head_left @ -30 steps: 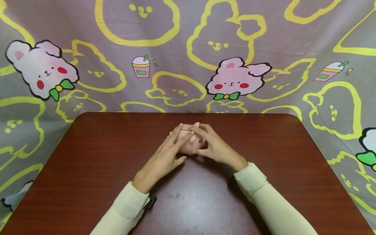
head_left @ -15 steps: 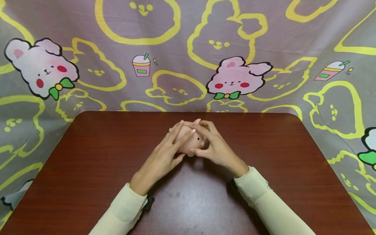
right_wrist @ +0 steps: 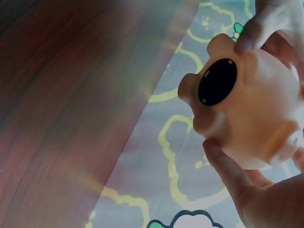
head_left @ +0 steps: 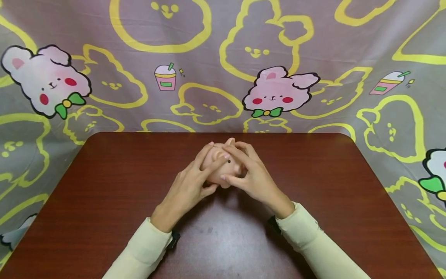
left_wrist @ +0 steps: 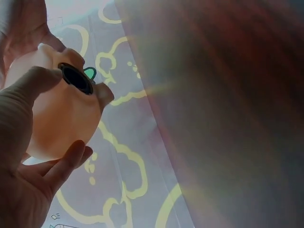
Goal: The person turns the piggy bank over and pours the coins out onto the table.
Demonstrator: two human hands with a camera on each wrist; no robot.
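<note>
Head view puts a pink pig figure [head_left: 224, 168] over the middle of a reddish-brown table [head_left: 104, 193], toward the far side. Its head is turned to the person's right, and one black eye [head_left: 229, 161], the snout [head_left: 238, 169] and an upright ear [head_left: 230, 141] show between the fingers. Both wrist views catch its underside, where stubby feet stand round a black disc [right_wrist: 217, 81], so the pig is held off the tabletop (how high is hard to judge).

The left hand [head_left: 184, 186] grips the rear half, fingers laid over the top and thumb beneath. That thumb's tip lies close to the disc in the left wrist view; with the haze there, I can't tell whether it touches the rim. The right hand [head_left: 259, 178] grips the head end, its fingers bent over the top and its thumb low on the near side.

Farther out, a pale left sleeve [head_left: 139, 248] and right sleeve [head_left: 313, 232] reach in from the bottom edge. Light gleams on the table between the forearms. Behind its far edge hangs a greyish backdrop cloth [head_left: 205, 69] printed with yellow outlines, rabbit heads in green bows, and cups with straws.
</note>
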